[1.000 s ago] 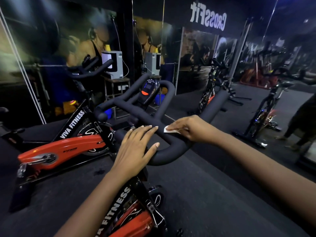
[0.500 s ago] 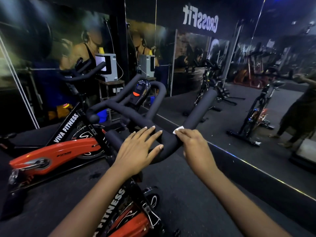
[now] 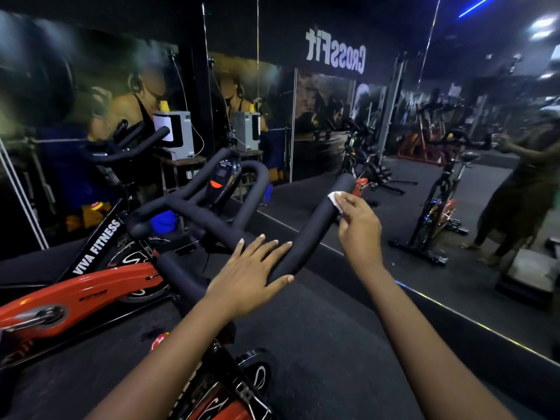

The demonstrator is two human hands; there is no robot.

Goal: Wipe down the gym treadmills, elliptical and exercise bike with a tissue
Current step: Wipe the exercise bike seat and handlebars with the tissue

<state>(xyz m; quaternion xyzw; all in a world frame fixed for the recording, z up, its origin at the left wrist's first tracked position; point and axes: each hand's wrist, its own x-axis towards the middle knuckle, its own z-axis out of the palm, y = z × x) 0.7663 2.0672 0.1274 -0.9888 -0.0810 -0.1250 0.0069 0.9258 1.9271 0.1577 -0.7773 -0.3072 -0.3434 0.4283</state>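
Right hand (image 3: 359, 228) pinched tissue (image 3: 335, 201) against handlebar (image 3: 315, 228) end at centre right, left hand (image 3: 251, 277) lay flat, fingers straight, on lower bar.

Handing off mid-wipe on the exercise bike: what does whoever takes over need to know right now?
The left hand is open and lies flat on the handlebar at its near bend, apparently steadying it.
The right hand pinches the tissue against the right horn, close to its tip.
Done: the surface does not show which parts have been wiped; the tissue is at the horn's far end.
Left, probably: the rest of the handlebar, the console, the bike below, then the other machines.
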